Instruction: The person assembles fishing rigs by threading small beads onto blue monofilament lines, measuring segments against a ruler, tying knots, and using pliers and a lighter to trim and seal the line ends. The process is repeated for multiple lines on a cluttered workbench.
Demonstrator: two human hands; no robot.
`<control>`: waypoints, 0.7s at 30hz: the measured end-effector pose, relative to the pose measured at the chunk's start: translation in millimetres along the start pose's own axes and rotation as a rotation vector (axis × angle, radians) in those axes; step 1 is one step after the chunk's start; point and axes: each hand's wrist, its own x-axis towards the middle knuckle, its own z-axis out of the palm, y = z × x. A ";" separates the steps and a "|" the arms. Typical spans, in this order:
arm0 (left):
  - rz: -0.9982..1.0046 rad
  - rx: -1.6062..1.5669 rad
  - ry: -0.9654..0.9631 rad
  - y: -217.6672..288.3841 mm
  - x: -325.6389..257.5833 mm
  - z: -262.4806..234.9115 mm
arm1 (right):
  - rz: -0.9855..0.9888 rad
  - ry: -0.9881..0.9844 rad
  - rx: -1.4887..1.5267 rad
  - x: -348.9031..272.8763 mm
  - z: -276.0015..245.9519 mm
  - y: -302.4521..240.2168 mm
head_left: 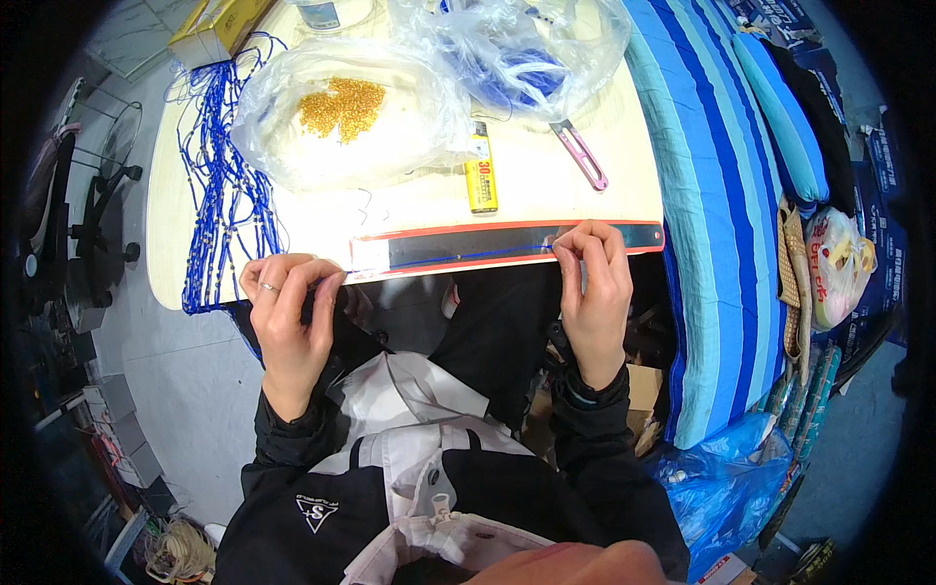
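A thin blue cord (pixel 458 257) runs taut between my two hands, along the lower side of a dark ruler with a red border (pixel 419 248). My left hand (pixel 291 310) pinches the cord just past the ruler's left end; a ring is on one finger. Near the ruler's right part, my right hand (pixel 596 283) pinches the cord's other end, fingertips over the ruler. Many blue cords with small beads (pixel 229 210) lie bundled at the table's left side, by my left hand. Beyond the ruler lie a yellow lighter (pixel 481 175) and a pink-handled cutter (pixel 582 159).
An open clear plastic bag with gold beads (pixel 343 109) sits on the pale table (pixel 168 219). Behind it is another clear bag with blue cord (pixel 522 78). A yellow box (pixel 210 34) stands at the far left corner. Blue striped bedding (pixel 712 244) borders the table's right side.
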 end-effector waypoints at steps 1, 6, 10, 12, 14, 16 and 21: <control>0.000 -0.002 0.002 0.0 0.2 0.1 | -0.010 -0.003 -0.018 0.2 -0.2 0.7; -0.001 -0.004 -0.005 1.8 1.7 -1.2 | 0.004 -0.007 -0.029 -2.3 -0.7 1.2; -0.008 0.007 -0.004 1.2 1.1 -1.4 | 0.001 -0.028 -0.061 -3.1 -3.9 -0.6; 0.000 -0.006 -0.003 -0.4 0.3 -1.6 | 0.011 -0.042 -0.049 -2.5 -5.3 -2.6; 0.010 -0.013 0.003 -2.4 0.1 -0.6 | 0.010 -0.052 -0.051 -1.5 -6.4 -4.0; 0.014 -0.018 0.010 -3.5 -0.5 0.4 | 0.011 -0.051 -0.037 -1.1 -6.3 -4.9; 0.005 -0.014 0.001 -2.7 -0.9 0.3 | 0.013 -0.049 -0.046 -2.3 -6.0 -3.4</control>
